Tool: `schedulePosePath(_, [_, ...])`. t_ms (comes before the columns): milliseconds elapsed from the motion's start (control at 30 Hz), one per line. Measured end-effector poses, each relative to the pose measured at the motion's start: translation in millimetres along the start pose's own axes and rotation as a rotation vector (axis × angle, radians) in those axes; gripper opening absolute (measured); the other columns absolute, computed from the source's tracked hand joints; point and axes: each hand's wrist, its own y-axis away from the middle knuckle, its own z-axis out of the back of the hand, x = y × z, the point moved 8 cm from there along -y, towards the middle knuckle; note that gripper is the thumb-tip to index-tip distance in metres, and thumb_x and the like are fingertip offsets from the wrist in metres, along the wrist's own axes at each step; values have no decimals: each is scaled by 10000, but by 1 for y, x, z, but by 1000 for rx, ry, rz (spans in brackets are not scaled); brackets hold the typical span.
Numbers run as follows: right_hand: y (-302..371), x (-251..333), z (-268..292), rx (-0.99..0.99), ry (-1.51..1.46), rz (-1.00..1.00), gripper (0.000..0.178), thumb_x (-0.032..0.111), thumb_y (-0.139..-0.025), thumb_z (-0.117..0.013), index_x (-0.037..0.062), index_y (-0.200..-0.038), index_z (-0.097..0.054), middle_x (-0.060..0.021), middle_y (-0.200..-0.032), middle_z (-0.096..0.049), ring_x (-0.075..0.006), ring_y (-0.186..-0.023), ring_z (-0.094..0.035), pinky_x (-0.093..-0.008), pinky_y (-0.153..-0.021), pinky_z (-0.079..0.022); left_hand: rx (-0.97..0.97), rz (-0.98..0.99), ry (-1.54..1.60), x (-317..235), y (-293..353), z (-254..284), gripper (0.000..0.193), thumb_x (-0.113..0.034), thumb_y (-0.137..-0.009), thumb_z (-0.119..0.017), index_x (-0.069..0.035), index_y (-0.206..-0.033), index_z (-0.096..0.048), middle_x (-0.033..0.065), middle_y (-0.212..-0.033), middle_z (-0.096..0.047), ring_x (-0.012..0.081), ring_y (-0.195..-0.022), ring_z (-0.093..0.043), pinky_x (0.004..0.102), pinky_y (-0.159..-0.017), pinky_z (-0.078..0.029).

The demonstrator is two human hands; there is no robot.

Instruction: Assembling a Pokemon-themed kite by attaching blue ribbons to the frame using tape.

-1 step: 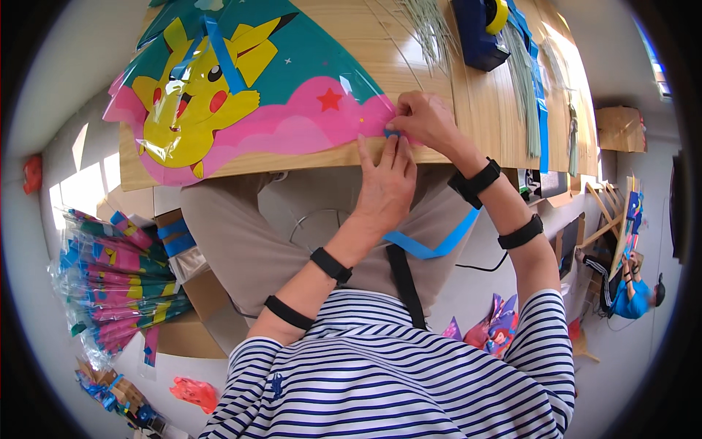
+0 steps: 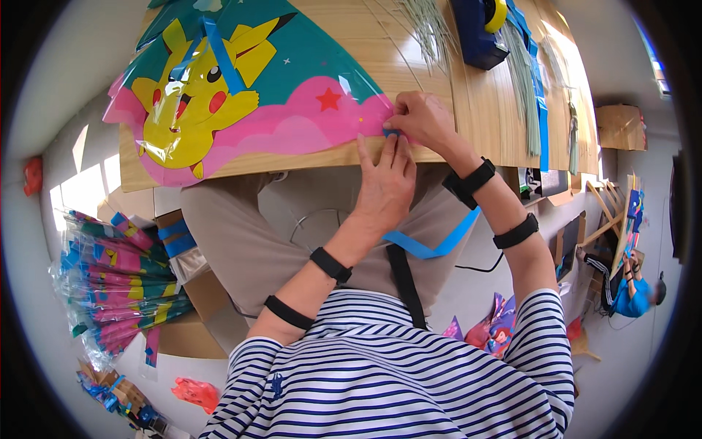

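A plastic kite sheet [image 2: 285,139] in teal and pink, printed with a yellow cartoon figure and a red star, lies on the wooden table. At its right corner sits a small bit of blue strip [image 2: 391,133]. My right hand [image 2: 428,124] pinches there, thumb and fingertips closed on the blue bit. My left hand [image 2: 386,179] reaches up from below with fingers stretched out, its fingertips pressing the corner at the table edge. A longer blue strip [image 2: 431,249] hangs over my lap; whether it joins the bit at the corner is hidden.
A dark blue tape dispenser [image 2: 479,36] and bundles of thin pale sticks [image 2: 523,95] stand on the table's right side. Finished-looking kites [image 2: 121,282] hang in a bunch at lower left beside a cardboard box [image 2: 190,333]. A person in blue [image 2: 632,296] sits far right.
My right wrist and forearm have shifted slightly left. The fingers, the blue bit and the kite sheet stay in place.
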Motion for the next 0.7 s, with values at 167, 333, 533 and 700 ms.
schedulePosePath(167, [-5,-11,-3,-151,6,-99,287,313,-713,-833,65,-752,-694,-114,-717,-696,-312,-732,-682,-415,-660,-506,-18,-5,6,-3,-2,2,501,-105,-711,-645,74,-1179,-624,219,-1387,-520,365,-1335,-458,774,-1105,-142])
schedulePosePath(333, [17,-8,-4,-270,26,-153,297,294,-691,-847,68,-754,-665,-126,-827,-711,-340,-824,-684,-441,-708,-514,-16,10,48,-1,1,4,534,-104,-703,-655,75,-1205,-618,232,-1422,-473,368,-1364,-421,775,-1105,-134])
schedulePosePath(533, [1,-28,-18,-80,-87,-312,269,239,-685,-840,57,-777,-664,-155,-844,-701,-352,-878,-668,-441,-753,-513,38,32,69,1,3,9,651,-99,-694,-668,73,-1311,-551,262,-1478,-394,389,-1412,-368,760,-1112,-139])
schedulePosePath(700, [-5,-18,-10,-257,79,-130,145,174,-721,-745,61,-732,-654,-146,-801,-691,-348,-866,-660,-465,-746,-506,28,31,161,40,19,49,706,-143,-722,-711,26,-1376,-508,215,-1512,-392,373,-1436,-345,635,-1168,-197])
